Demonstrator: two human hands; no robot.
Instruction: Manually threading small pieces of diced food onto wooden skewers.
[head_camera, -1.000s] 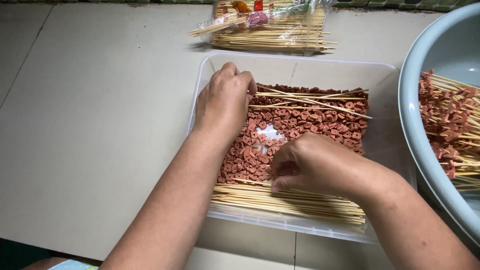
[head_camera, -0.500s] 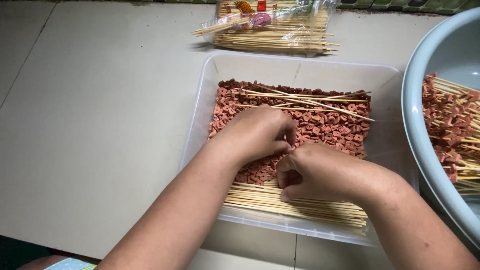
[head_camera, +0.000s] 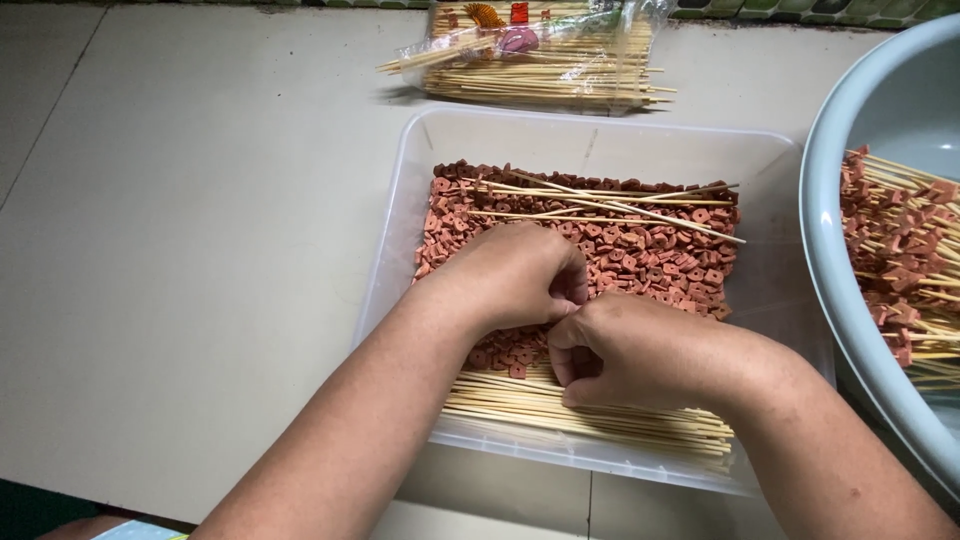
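Nearest the camera, a row of bare bamboo skewers (head_camera: 590, 415) lies along the front of the clear plastic tray (head_camera: 600, 135). Just above them the right hand (head_camera: 640, 350) and left hand (head_camera: 510, 275) meet, both curled narrow with fingertips touching; what they pinch is hidden. Beyond lie reddish meat pieces (head_camera: 650, 255), then loose skewers (head_camera: 610, 195). A bagged skewer bundle (head_camera: 540, 60) sits farthest; a grey basin (head_camera: 830, 230) holds loaded skewers (head_camera: 900, 250).

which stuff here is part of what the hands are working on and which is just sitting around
In use:
left hand
right hand
red sausage pieces
bamboo skewers
clear plastic tray

Lying about:
bagged skewer pack
grey basin of finished skewers
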